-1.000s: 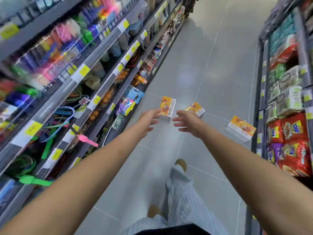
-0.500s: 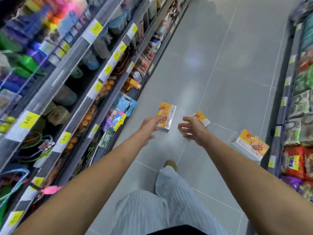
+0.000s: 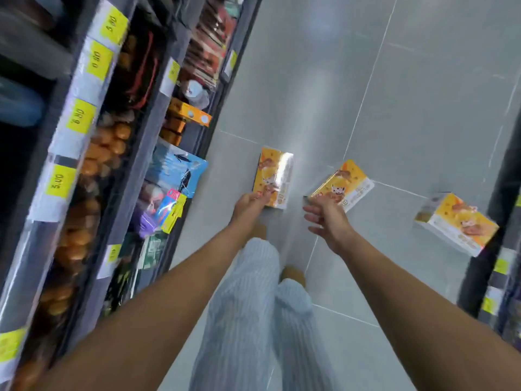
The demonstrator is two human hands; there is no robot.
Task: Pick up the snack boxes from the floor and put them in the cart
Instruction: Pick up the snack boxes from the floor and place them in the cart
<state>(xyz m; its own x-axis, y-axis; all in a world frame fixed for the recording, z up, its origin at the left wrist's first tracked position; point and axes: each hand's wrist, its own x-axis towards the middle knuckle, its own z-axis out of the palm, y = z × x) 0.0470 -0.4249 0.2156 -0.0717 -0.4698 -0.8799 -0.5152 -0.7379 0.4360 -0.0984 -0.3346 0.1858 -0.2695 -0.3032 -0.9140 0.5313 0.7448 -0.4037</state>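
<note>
Lying on the grey tiled floor (image 3: pixel 408 108) of a shop aisle, three snack boxes are seen, all of one kind. Each is flat and oblong, with an orange-yellow face printed with a cartoon figure and brown snacks. The white sides carry small print that is too blurred to be read.

The left box (image 3: pixel 275 176) is laid lengthwise just beside the foot of the left shelving (image 3: pixel 141 153), its wrapping catching a bright glare. The middle box (image 3: pixel 346 183) is set at a slant near it, across a tile joint. The right box (image 3: pixel 456 224) is placed well apart from both, close against the dark shelf base (image 3: pixel 496 193) on the right, and appears tilted with its white side shown.

The left hand (image 3: pixel 249 206) is stretched down to the near end of the left box, its bent fingertips laid on the orange face; whether a hold is closed around it cannot be told. The right hand (image 3: pixel 328 220) is held wide, fingers spread, at the near corner of the middle box, and nothing is gripped by it. Pale striped trousers (image 3: pixel 248 306) are seen between the forearms.
</note>
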